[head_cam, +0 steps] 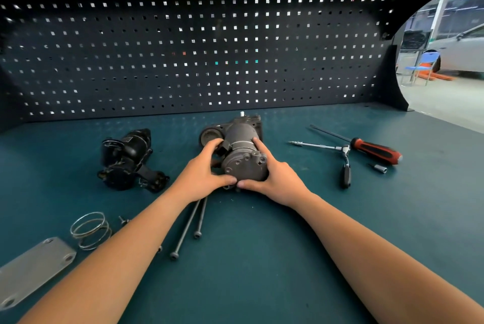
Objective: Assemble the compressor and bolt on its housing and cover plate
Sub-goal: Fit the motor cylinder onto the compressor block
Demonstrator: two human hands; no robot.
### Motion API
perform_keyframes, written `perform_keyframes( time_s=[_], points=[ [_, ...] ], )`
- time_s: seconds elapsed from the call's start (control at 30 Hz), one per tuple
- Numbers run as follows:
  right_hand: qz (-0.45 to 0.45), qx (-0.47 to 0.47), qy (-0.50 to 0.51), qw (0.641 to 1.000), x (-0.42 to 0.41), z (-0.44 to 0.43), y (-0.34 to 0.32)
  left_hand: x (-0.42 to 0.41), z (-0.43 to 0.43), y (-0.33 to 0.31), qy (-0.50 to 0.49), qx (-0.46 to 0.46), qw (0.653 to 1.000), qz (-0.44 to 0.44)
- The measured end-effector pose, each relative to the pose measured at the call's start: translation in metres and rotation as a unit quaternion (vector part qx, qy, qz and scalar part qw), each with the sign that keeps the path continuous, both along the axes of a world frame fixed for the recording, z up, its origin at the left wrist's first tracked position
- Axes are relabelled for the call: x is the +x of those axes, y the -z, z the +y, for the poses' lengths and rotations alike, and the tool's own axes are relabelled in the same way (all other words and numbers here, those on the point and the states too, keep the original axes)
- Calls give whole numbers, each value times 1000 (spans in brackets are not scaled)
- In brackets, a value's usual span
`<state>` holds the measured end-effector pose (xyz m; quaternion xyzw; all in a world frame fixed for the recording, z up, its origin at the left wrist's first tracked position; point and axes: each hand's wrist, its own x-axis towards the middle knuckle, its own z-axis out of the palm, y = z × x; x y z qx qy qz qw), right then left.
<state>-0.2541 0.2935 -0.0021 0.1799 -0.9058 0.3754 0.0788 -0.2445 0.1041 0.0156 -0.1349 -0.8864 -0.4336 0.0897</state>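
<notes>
The cover plate [34, 268] lies nearest me, well left of my fingers. My left hand [201, 174] and right hand [275, 179] curl round the compressor [241, 135], thumbs meeting under its end. I judge it heavy, rigid metal, best gripped by the cylindrical body.

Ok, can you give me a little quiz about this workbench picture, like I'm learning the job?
1. True or false: the left hand and the right hand both hold the grey compressor.
2. The red-handled screwdriver lies on which side of the compressor? A) left B) right C) on top of it
3. Fill in: ___ long bolts lie by the left wrist.
Key: 1 true; 2 B; 3 two.
</notes>
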Motion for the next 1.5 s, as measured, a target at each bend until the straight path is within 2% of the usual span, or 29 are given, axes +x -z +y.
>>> perform_keyframes(
  time_s=[0.2,0.3,0.47,0.7,0.87,1.0,1.17,1.3,1.5],
  points=[
    [-4,-32,-6,999,-1,3,0,3,3,-5,-12,-37,999,5],
    [-16,-53,-23,998,0,8,-2,4,4,-7,-18,-20,1000,0],
    [12,-10,-2,1000,1,6,-3,2,8,-12,-57,-15,997,43],
    [21,-26,14,999,4,8,-6,1,11,-11,-34,20,999,25],
    [-17,32,-16,999,3,0,-11,3,12,-4,-34,25,999,-14],
    [-24,-10,-27,999,2,2,-12,1,13,-5,-48,42,998,-11],
    [-53,-15,-37,998,-3,9,-15,1,19,-4,-44,1,999,11],
    [-69,-31,-39,996,-6,13,-16,-2,22,-3,-57,44,997,11],
    [-91,-33,-27,995,-3,12,-7,-1,20,1,-48,45,998,25]
  ],
)
